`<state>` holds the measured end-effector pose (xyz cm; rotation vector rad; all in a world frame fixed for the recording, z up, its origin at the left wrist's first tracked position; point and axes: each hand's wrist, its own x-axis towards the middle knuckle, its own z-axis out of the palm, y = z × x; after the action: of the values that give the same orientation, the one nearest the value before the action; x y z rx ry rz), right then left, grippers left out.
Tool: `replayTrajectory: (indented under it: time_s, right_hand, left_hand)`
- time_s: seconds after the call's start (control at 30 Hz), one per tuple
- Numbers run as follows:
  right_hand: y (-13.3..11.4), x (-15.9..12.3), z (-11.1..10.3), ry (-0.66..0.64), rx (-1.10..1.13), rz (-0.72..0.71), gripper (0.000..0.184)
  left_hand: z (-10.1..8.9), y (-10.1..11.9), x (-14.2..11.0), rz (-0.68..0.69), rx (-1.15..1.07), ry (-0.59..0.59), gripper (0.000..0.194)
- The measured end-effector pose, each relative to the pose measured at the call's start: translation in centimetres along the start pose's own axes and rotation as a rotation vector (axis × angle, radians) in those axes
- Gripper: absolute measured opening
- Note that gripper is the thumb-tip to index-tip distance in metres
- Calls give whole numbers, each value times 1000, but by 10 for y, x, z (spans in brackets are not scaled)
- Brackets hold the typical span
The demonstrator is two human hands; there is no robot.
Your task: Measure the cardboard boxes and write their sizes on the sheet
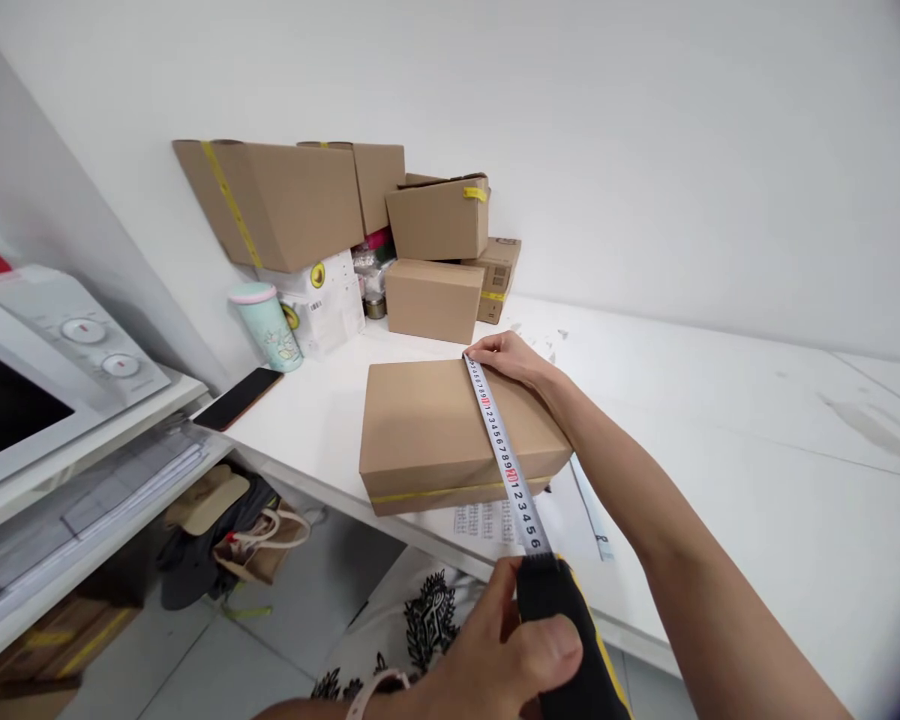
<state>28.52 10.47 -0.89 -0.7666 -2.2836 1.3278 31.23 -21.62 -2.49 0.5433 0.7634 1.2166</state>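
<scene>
A closed brown cardboard box (427, 420) lies flat near the table's front edge, with yellow tape along its front side. My left hand (521, 650) is wrapped round the black and yellow case of a tape measure (566, 630), just in front of the box. The pulled-out blade (504, 460) runs across the box top from its far edge to past its near edge. At that far edge, my right hand (506, 355) has its fingers closed on the blade's end and rests against the box.
Several cardboard boxes (307, 205) are stacked by the wall, some on white cartons (330, 305). A mint tumbler (268, 325) and a phone (240, 398) stand and lie at left, beside a microwave (52, 370). Printed sheets (487, 522) lie partly under the box. Bags (259, 540) sit below.
</scene>
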Motion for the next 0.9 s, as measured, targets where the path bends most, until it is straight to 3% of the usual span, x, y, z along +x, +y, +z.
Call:
replayTrajectory:
  time_s: [0.07,0.23,0.37,0.5,0.67,0.77,0.9]
  right_hand:
    - [0,-2,-1,-25,-4,-12,26]
    - [-4,-3,-1,-32,-13,4,23]
    - [-11,-5,0,-54,-36,-25,21]
    - [-21,-29,-2,-81,-42,-54,20]
    - [-23,-65,-3,-1,127,-56,32]
    - [-21,-54,-3,-30,78,-68,25]
    - [-14,-15,0,-83,-39,-55,20]
  left_hand:
    - [3,0,-1,7,-22,9,52]
    - [9,-2,3,51,-88,-41,63]
    - [8,-3,5,50,-68,-76,56]
    - [9,-2,5,48,-69,-68,56]
    - [10,-5,4,40,-96,-46,59]
    - [10,-6,4,31,-110,-37,59]
    - [13,-6,7,36,-108,-17,61]
